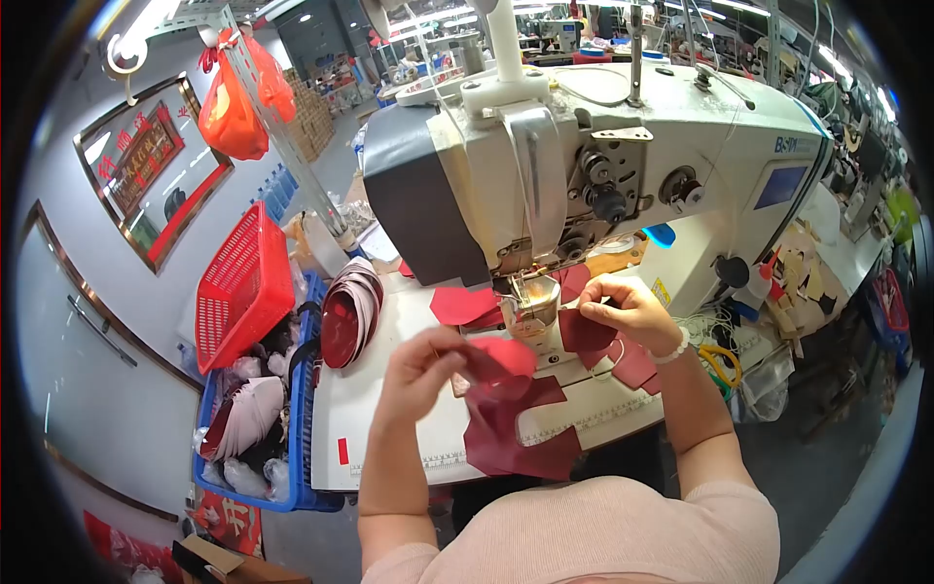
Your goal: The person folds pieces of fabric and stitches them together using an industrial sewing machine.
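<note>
My left hand [420,375] is closed on a red leather piece [503,364], blurred by motion, held in front of the sewing machine [530,307]. In my right hand [628,310] a dark red leather piece [585,332] is pinched, just right of the needle area. Below my left hand, a larger dark red leather panel [516,440] with a curved cutout lies at the table's front edge. More red pieces [465,305] rest behind the presser foot area. Another red piece [634,366] lies under my right wrist.
A stack of curved red and white pieces [352,313] stands left on the white table [336,414]. Beside the table is a blue crate [302,467] with bagged items and a red basket [245,287] on top. Scissors with yellow handles [721,365] lie at right.
</note>
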The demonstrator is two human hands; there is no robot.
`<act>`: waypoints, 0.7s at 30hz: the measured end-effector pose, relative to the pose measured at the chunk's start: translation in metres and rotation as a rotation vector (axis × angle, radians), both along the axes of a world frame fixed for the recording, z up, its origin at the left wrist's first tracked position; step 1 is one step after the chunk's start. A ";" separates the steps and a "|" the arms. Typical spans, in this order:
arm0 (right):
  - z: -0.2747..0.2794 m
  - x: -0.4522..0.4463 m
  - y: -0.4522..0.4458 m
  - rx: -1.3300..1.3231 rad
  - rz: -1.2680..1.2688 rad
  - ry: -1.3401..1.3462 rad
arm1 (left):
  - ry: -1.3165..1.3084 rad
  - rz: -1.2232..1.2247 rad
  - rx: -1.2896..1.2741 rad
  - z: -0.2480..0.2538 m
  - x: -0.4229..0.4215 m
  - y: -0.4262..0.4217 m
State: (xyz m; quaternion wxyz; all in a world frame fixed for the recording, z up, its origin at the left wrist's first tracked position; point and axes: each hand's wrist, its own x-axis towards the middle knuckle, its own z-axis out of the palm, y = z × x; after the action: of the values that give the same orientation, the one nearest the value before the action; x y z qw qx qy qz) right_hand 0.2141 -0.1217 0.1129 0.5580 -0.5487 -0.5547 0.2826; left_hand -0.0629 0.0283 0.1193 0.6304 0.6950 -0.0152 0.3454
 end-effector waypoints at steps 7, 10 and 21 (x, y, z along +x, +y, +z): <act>0.007 -0.016 0.016 0.097 0.011 -0.240 | 0.495 0.045 -0.084 0.014 0.026 0.013; -0.007 -0.028 0.012 0.036 0.434 0.227 | 0.347 0.064 -0.017 0.002 0.031 0.014; -0.077 -0.063 0.024 -0.197 0.394 -0.286 | -0.438 -0.068 -0.220 0.007 0.008 0.025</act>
State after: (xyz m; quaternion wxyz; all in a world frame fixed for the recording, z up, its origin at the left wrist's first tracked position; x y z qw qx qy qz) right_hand 0.1516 -0.0972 0.0361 0.3521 -0.5162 -0.6938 0.3581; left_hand -0.0551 0.0529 0.1260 0.6953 0.5296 -0.1373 0.4660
